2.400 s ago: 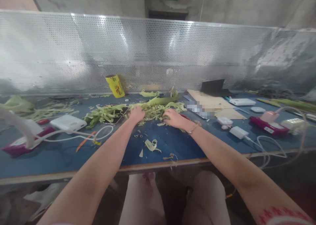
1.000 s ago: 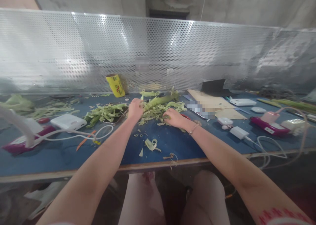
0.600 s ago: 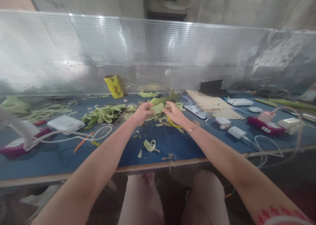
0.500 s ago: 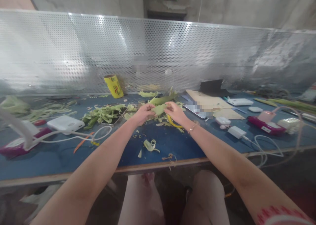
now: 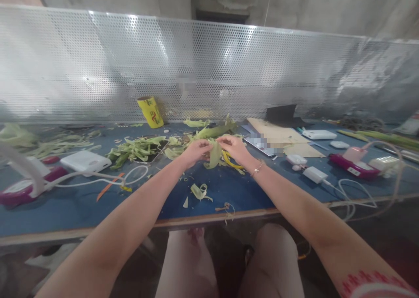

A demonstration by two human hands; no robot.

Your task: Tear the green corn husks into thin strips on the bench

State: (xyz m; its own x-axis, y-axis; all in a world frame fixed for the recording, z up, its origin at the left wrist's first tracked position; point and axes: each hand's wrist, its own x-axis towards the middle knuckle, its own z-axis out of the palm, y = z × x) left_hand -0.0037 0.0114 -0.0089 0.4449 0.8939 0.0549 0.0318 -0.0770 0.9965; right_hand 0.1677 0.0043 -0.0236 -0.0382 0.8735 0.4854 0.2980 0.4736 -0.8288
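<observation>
A pale green husk piece (image 5: pixel 214 155), broad and leaf-like, hangs between my two hands above the blue table. My left hand (image 5: pixel 197 151) pinches it from the left, fingers curled together. From the right, my right hand (image 5: pixel 233 147) grips its top edge between thumb and fingers. Just behind them lies a larger green husk (image 5: pixel 216 130) among loose scraps. A yellow curved thing (image 5: pixel 231 162), partly hidden, rests under my right hand. Left of my hands, a pile of green strips (image 5: pixel 135 149) partly covers a dark flat thing.
A leaning yellow tube (image 5: pixel 151 112) stands before the perforated metal screen (image 5: pixel 131 62). On the right are a phone (image 5: pixel 260 146), brown paper (image 5: pixel 278 132), white chargers (image 5: pixel 314 174) and a purple power strip (image 5: pixel 348 166). A white box (image 5: pixel 85 162) and cables sit left. Curled scraps (image 5: pixel 200 192) lie in front.
The husk piece has turned from lying flat across my fingers to hanging down between them. My hands have stayed in nearly the same place. The camera view has tilted slightly down.
</observation>
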